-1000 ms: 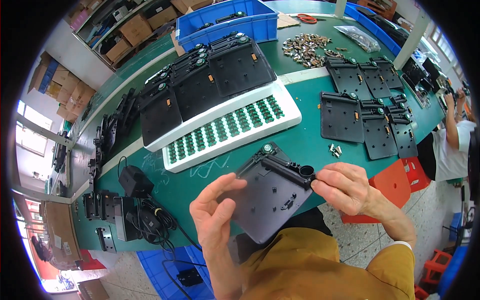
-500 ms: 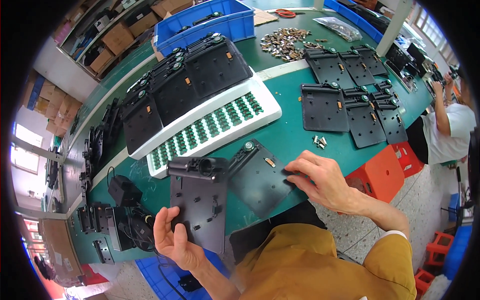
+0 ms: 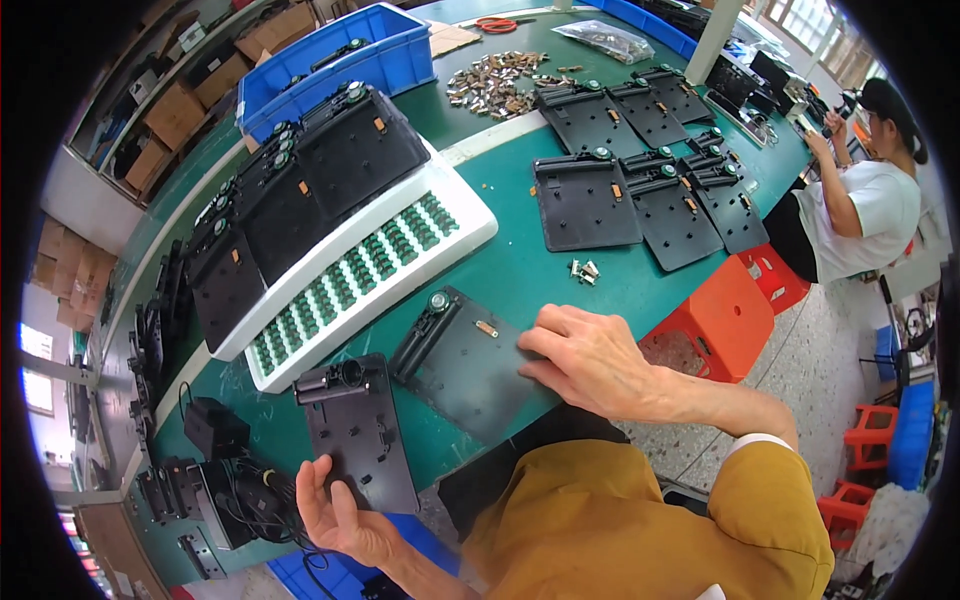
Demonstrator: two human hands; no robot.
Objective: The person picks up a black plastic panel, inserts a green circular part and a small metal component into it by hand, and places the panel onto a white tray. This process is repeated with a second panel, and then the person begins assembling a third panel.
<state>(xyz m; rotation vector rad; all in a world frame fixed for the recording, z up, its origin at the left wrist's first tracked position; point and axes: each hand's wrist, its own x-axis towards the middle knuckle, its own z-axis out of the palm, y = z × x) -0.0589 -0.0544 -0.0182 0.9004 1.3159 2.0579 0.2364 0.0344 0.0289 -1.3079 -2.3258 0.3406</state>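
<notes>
My left hand (image 3: pixel 345 515) has its fingers spread at the lower left edge of a black plate (image 3: pixel 362 440). That plate has an empty round-mouthed tube along its far edge and small raised posts, and it lies at the table's near edge. To its right, a second black plate (image 3: pixel 468 370) carries a tube with a round silver-and-green end piece and a small copper-coloured part. My right hand (image 3: pixel 590 365) has thumb and fingers closed on this plate's right edge; the fingertips are partly hidden.
A white foam tray (image 3: pixel 350 290) holds rows of green-and-silver pieces, with several fitted black plates (image 3: pixel 360 160) along its far side. More plates (image 3: pixel 590 205) lie at the right. Small metal parts (image 3: pixel 495 85) form a pile. Orange stools (image 3: pixel 715 315) stand beside the table; a person (image 3: pixel 860 200) sits beyond.
The left plate has come down from a raised, tilted position to the table, and my left hand has lowered with it. The view has shifted, and my right hand stays at its plate's edge.
</notes>
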